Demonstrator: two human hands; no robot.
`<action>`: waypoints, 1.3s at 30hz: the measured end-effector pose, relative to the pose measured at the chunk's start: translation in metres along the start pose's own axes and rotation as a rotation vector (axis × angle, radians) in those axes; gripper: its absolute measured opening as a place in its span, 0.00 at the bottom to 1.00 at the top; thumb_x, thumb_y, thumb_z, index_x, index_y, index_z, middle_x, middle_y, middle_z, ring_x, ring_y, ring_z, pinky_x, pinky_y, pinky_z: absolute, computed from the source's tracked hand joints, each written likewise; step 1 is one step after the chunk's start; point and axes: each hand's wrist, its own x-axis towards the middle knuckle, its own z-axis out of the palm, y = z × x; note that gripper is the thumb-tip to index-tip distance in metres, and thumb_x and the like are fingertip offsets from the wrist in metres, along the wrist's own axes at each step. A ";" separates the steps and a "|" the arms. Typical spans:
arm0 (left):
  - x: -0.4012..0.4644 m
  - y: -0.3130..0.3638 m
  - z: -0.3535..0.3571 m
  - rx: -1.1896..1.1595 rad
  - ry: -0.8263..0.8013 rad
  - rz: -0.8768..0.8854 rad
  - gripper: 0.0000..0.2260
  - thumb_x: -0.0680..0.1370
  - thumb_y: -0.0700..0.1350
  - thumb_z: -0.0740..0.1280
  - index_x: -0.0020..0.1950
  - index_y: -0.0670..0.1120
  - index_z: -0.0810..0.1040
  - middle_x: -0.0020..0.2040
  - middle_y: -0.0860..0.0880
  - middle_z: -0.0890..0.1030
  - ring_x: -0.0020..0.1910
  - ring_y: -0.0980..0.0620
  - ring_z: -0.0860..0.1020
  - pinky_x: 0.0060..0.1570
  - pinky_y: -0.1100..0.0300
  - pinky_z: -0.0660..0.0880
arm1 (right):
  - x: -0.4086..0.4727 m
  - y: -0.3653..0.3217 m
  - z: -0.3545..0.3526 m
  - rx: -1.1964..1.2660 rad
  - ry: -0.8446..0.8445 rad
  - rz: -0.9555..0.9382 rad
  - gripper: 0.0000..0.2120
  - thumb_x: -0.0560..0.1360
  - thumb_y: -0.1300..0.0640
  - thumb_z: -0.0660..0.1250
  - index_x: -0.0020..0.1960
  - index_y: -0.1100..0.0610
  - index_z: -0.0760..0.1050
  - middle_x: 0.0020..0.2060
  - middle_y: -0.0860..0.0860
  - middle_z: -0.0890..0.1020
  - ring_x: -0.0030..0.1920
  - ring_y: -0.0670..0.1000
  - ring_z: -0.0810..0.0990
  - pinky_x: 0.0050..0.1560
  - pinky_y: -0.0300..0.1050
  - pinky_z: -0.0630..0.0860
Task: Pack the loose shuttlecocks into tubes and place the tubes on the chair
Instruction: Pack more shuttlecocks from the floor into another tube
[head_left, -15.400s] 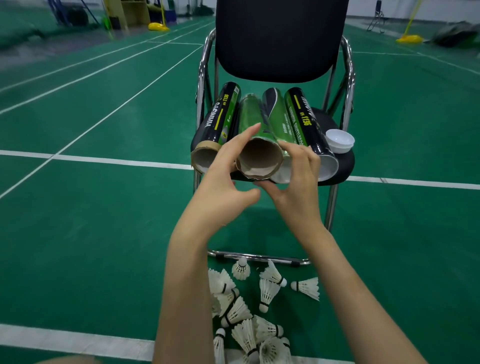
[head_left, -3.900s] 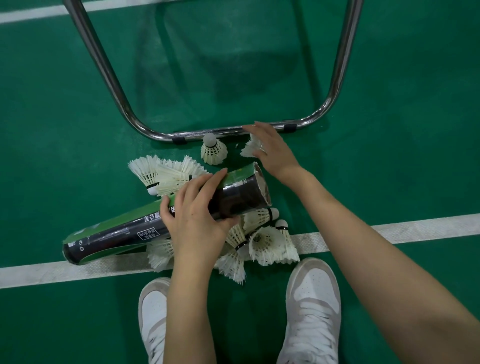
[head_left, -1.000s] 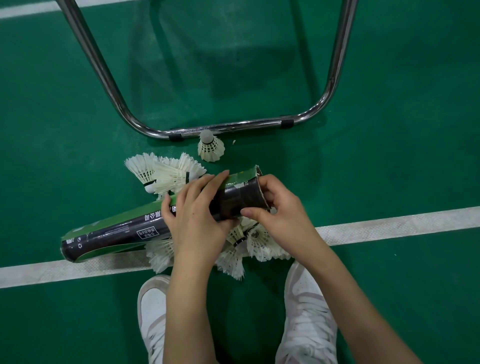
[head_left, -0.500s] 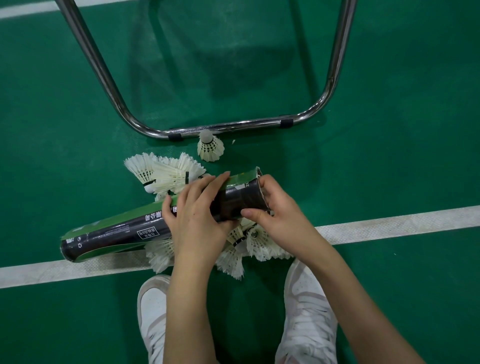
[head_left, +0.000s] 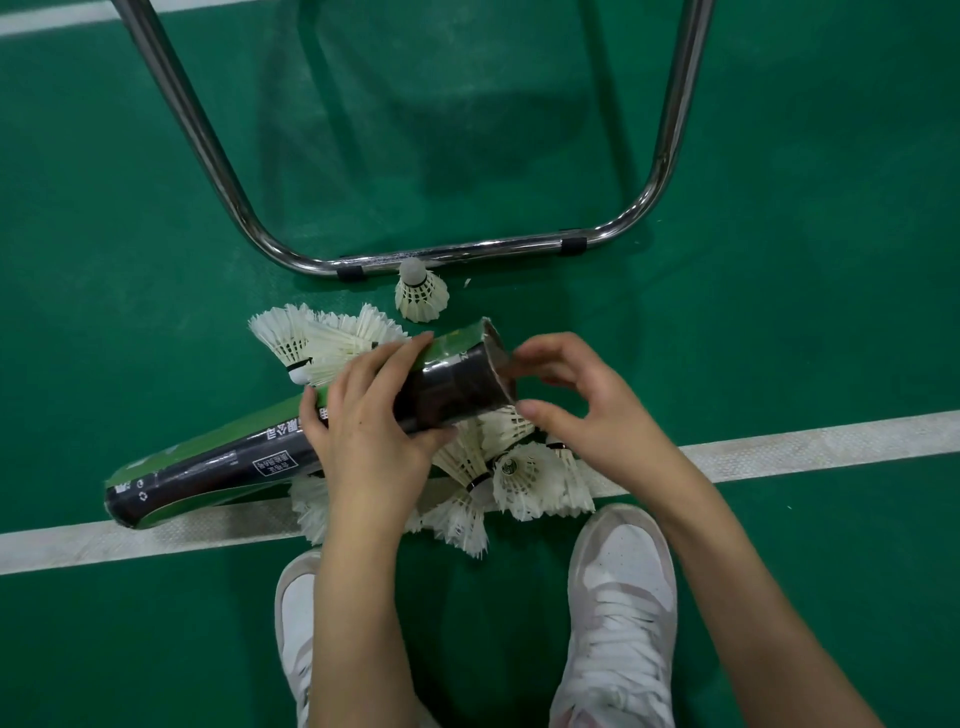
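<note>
The left hand (head_left: 363, 415) grips the tube (head_left: 291, 441), its axis running eight to two o'clock. The right hand (head_left: 582, 410), fingers curled, seemingly empty, sits at the mouth; shuttlecocks (head_left: 519, 473) lie beneath, at six.

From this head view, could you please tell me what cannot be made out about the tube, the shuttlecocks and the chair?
- Tube: its inside is hidden, since the open mouth faces away toward the right hand, so its fill is unknown.
- Right hand: whether its fingers hold a shuttlecock; the tube rim covers the fingertips.
- Shuttlecock pile: no exact count; the left hand and tube cover part.
- Chair frame: the seat is cut off by the top edge.
</note>
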 end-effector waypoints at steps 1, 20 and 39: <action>0.000 -0.002 -0.003 -0.009 0.010 -0.012 0.35 0.62 0.44 0.78 0.66 0.58 0.71 0.62 0.59 0.71 0.66 0.53 0.65 0.69 0.47 0.44 | -0.002 0.004 -0.005 -0.010 0.008 0.000 0.18 0.73 0.64 0.68 0.54 0.44 0.70 0.52 0.38 0.79 0.57 0.35 0.75 0.63 0.32 0.67; -0.001 -0.008 -0.004 0.000 -0.002 -0.030 0.36 0.61 0.42 0.79 0.66 0.58 0.71 0.64 0.54 0.72 0.68 0.51 0.64 0.69 0.45 0.41 | 0.005 0.072 0.001 -0.172 0.125 0.200 0.11 0.76 0.62 0.66 0.54 0.49 0.75 0.47 0.36 0.74 0.57 0.49 0.75 0.62 0.50 0.73; -0.001 -0.009 -0.001 0.013 0.006 -0.015 0.36 0.61 0.42 0.79 0.66 0.58 0.72 0.62 0.56 0.72 0.66 0.51 0.66 0.69 0.44 0.43 | 0.020 0.092 -0.005 -0.336 0.324 0.274 0.25 0.74 0.51 0.69 0.67 0.54 0.65 0.44 0.48 0.77 0.44 0.50 0.77 0.47 0.51 0.76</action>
